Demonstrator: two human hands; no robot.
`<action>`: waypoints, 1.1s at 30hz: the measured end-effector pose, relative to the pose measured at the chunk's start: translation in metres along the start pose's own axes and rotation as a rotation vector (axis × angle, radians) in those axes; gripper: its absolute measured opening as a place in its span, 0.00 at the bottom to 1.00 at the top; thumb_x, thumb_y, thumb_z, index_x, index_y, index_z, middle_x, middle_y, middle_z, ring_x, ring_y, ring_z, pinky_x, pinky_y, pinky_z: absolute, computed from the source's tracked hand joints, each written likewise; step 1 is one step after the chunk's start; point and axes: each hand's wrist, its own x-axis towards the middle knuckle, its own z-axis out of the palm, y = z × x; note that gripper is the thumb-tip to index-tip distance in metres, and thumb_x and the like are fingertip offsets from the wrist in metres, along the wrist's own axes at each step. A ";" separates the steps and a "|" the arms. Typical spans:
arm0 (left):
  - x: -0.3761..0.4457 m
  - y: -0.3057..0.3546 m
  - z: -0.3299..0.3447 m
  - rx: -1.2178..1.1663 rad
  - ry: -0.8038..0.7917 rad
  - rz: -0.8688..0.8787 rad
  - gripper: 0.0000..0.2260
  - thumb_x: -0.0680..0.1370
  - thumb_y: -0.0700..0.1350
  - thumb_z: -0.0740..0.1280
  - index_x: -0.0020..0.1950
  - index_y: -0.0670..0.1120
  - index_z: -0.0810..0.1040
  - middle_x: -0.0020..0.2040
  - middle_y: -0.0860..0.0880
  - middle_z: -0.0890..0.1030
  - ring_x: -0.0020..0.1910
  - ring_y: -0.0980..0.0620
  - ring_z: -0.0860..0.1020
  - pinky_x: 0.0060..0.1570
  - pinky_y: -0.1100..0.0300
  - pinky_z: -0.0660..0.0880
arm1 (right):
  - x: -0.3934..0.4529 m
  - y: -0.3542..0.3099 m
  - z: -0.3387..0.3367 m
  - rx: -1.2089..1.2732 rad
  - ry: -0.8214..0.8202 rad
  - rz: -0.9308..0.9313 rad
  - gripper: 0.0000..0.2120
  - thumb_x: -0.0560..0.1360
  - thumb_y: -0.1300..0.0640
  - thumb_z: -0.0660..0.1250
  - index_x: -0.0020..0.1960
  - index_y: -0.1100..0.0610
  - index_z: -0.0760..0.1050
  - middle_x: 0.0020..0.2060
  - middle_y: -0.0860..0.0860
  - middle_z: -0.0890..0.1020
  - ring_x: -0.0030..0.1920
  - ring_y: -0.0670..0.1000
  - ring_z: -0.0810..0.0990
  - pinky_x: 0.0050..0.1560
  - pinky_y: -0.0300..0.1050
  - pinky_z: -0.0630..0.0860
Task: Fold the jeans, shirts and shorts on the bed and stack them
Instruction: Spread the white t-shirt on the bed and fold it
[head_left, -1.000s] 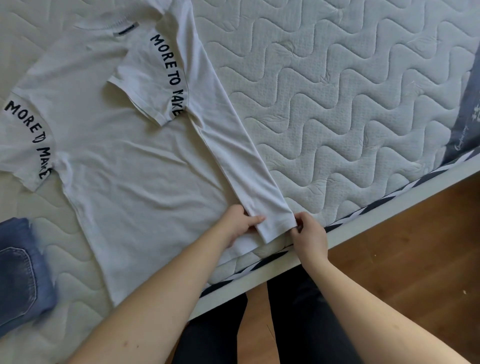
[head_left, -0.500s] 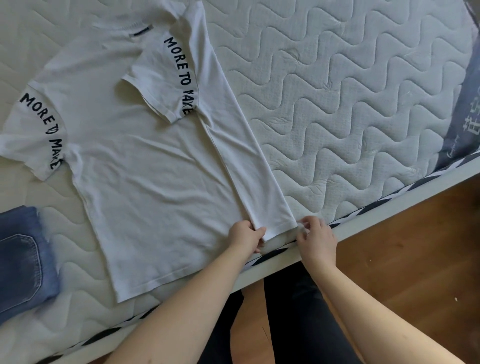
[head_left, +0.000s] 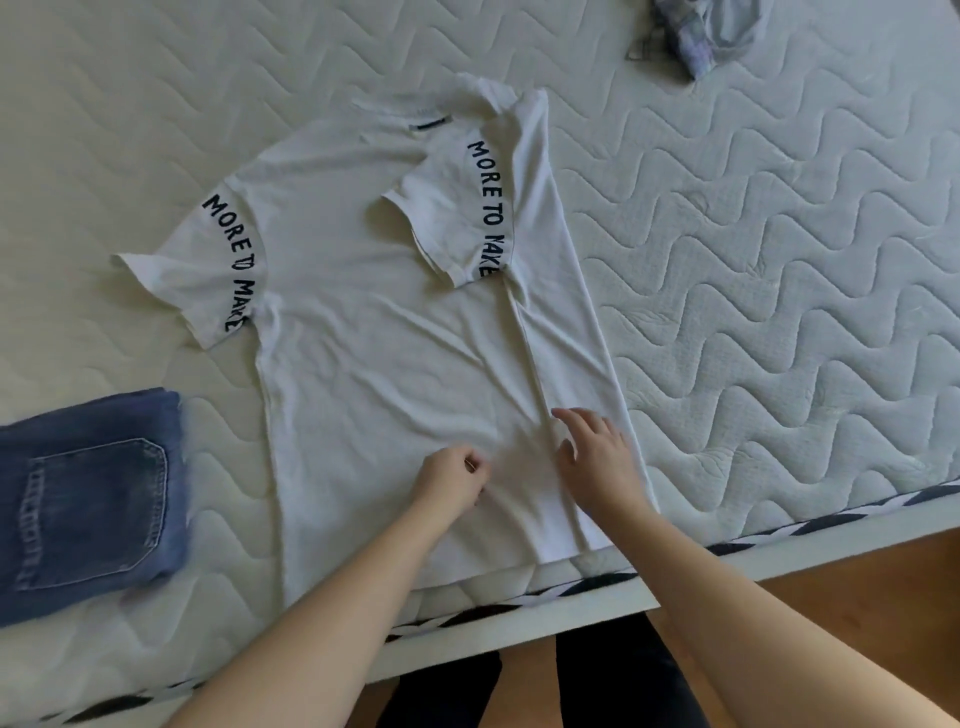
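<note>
A white T-shirt (head_left: 374, 364) with "MORE TO MAKE" printed on both sleeves lies flat on the mattress. Its right side and sleeve are folded inward as a long strip. My right hand (head_left: 592, 457) rests with fingers spread on the lower part of that folded strip. My left hand (head_left: 452, 478) is curled into a loose fist on the shirt's lower middle, and nothing shows inside it. Folded blue jeans (head_left: 88, 499) with a back pocket facing up lie at the left edge.
A crumpled pale blue and checked garment (head_left: 701, 31) lies at the far top right. The quilted mattress (head_left: 779, 260) ends at a white bed frame (head_left: 779, 561) with wooden floor beyond. My dark-trousered legs stand against the bed edge.
Both hands let go of the hem corners at the shirt's bottom edge and moved up onto the shirt. The view tilted up, bringing the far garment into sight.
</note>
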 end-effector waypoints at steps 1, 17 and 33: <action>0.005 -0.003 -0.013 -0.016 0.031 0.019 0.05 0.77 0.45 0.67 0.41 0.49 0.78 0.38 0.46 0.83 0.37 0.46 0.83 0.43 0.54 0.81 | 0.009 -0.008 -0.001 -0.005 -0.006 -0.020 0.21 0.76 0.63 0.62 0.68 0.55 0.73 0.65 0.50 0.76 0.65 0.55 0.72 0.65 0.48 0.66; 0.090 -0.066 -0.218 -0.153 0.682 0.100 0.14 0.78 0.42 0.67 0.63 0.43 0.74 0.56 0.44 0.73 0.49 0.48 0.74 0.51 0.57 0.71 | 0.170 -0.146 0.007 -0.229 -0.131 -0.287 0.31 0.78 0.54 0.61 0.78 0.53 0.56 0.76 0.51 0.62 0.75 0.55 0.58 0.74 0.51 0.51; 0.155 -0.094 -0.310 -1.012 0.496 -0.251 0.17 0.76 0.49 0.72 0.61 0.42 0.77 0.53 0.47 0.81 0.47 0.48 0.80 0.44 0.58 0.80 | 0.198 -0.224 0.079 -0.392 -0.293 -0.438 0.26 0.80 0.49 0.58 0.77 0.49 0.58 0.76 0.49 0.60 0.75 0.55 0.58 0.71 0.52 0.60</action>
